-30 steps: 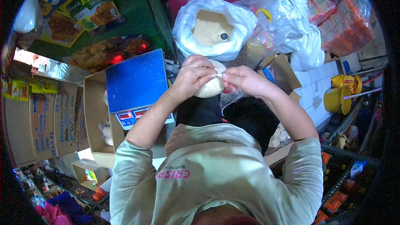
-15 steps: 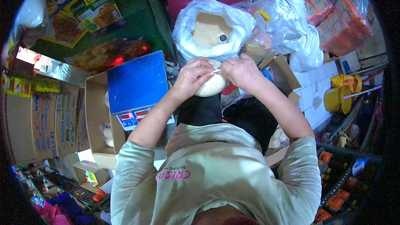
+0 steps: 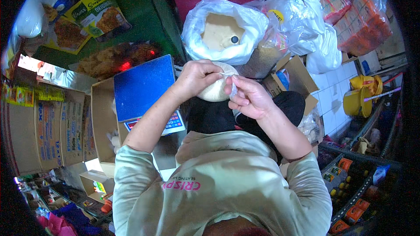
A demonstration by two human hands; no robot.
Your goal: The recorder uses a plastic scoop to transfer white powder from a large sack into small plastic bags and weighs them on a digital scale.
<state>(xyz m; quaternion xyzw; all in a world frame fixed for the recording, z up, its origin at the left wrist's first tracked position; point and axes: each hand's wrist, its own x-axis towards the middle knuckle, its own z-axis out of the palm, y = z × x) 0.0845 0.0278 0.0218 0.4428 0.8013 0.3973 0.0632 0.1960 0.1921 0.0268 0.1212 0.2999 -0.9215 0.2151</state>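
A small clear plastic bag (image 3: pixel 214 91), filled round with a pale, grainy content, rests at my lap. My left hand (image 3: pixel 197 78) pinches the gathered neck of this bag from the left. On the other side my right hand (image 3: pixel 250 97) is closed on the bag's loose plastic end, which shows between thumb and fingers. Just beyond stands a large white plastic sack (image 3: pixel 192 39), its mouth rolled open, with pale beige grains (image 3: pixel 218 28) inside. A round dark knob or cap (image 3: pixel 234 39) sits on the grains; what it belongs to is buried.
A scale (image 3: pixel 143 88) with a blue platform stands left, beside an open cardboard box (image 3: pixel 101 122). Right of the sack lie white plastic bags (image 3: pixel 302 26), a small carton (image 3: pixel 297 76) and orange packs (image 3: pixel 363 28). A yellow bucket (image 3: pixel 356 103) stands on white tiles at right.
My right hand has drawn toward me and turned palm up, pulling the bag's plastic end. The left hand stays at the neck, shifted slightly left. The round bag shows more between them.
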